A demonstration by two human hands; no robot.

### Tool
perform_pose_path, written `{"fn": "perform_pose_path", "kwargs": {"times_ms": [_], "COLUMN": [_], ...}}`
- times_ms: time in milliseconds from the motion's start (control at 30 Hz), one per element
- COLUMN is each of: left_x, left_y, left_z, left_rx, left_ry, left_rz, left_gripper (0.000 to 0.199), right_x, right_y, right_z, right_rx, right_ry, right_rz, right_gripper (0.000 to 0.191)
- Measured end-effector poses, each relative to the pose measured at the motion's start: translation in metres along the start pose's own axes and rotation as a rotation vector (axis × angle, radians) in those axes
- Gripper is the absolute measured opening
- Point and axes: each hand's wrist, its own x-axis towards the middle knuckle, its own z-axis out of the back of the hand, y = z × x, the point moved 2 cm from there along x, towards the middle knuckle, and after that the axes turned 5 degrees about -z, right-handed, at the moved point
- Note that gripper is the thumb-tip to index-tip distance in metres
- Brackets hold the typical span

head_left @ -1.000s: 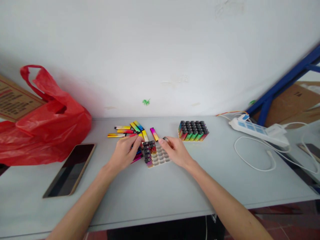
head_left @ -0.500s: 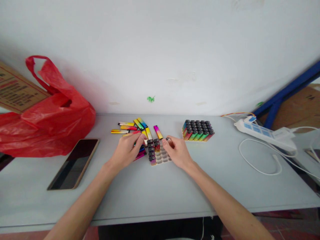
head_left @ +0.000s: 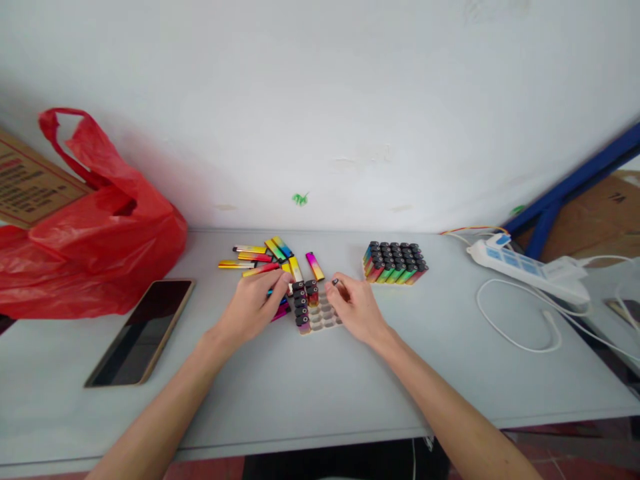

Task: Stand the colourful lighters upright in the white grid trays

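Observation:
A pale tray with rows of holes (head_left: 325, 320) lies on the table between my hands. Several lighters with black tops (head_left: 301, 303) stand in its left column, and a couple more (head_left: 312, 292) stand in the column beside it. My left hand (head_left: 254, 301) is closed, thumb and forefinger pinched at the tray's far left corner. My right hand (head_left: 357, 305) is closed over the tray's right side around a lighter (head_left: 335, 282); only its dark end shows. Loose shiny lighters (head_left: 277, 250) lie in a pile behind my left hand, and a pink-yellow lighter (head_left: 315, 266) lies behind the tray.
A full block of upright lighters (head_left: 395, 263) stands at the back right. Farther right are a white power strip (head_left: 525, 267) and a looped white cable (head_left: 500, 343). On the left lie a phone (head_left: 140, 333), a red plastic bag (head_left: 110, 247) and a cardboard box (head_left: 35, 180).
The view has shifted slightly. Both hands stay by the tray in nearly the same pose, and the right still holds its lighter.

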Motion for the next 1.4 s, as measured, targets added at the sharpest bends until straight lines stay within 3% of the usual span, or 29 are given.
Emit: {"fn": "perform_pose_path", "kwargs": {"times_ms": [133,400,500,600,767,1000,1100,1200,1267,1333,1400], "left_x": [0.001,0.001,0.001,0.0,-0.001,0.001,0.001,0.002,0.003,0.003,0.002], "left_y": [-0.001,0.0,0.001,0.002,0.003,0.006,0.009,0.008,0.007,0.007,0.008], "left_z": [-0.002,-0.005,-0.005,-0.005,-0.005,0.0,0.0,-0.001,-0.002,-0.002,-0.003], "left_rx": [0.005,0.005,-0.002,-0.006,-0.001,0.007,-0.02,-0.023,-0.015,-0.017,-0.036], "left_ry": [0.013,0.017,0.014,0.017,0.017,-0.013,-0.019,-0.013,-0.018,-0.034,-0.05], "left_rz": [0.001,-0.003,0.0,0.007,0.011,-0.008,0.004,-0.008,-0.03,-0.041,-0.03], "left_gripper": [0.042,0.043,0.042,0.043,0.044,0.045,0.045,0.045,0.043,0.042,0.042], "right_x": [0.0,-0.003,-0.002,-0.001,-0.003,-0.012,-0.01,0.008,0.03,0.057,0.083], "right_y": [0.002,0.013,0.012,0.01,0.009,0.018,0.02,0.023,0.023,0.022,0.017], "right_z": [0.006,0.02,0.022,0.023,0.021,0.009,0.017,0.028,0.026,0.013,-0.003], "right_rx": [-0.027,-0.229,-0.273,-0.235,-0.299,-0.6,-0.472,-0.345,-0.393,-0.5,-0.653], "right_ry": [0.021,0.032,0.017,0.129,0.261,0.184,0.217,0.082,-0.014,0.028,0.081], "right_rz": [0.03,0.322,0.291,0.23,0.231,0.3,0.244,0.21,0.211,0.202,0.097], "right_gripper": [0.031,0.024,0.034,0.041,0.033,0.027,0.033,0.036,0.027,0.021,0.035]}}
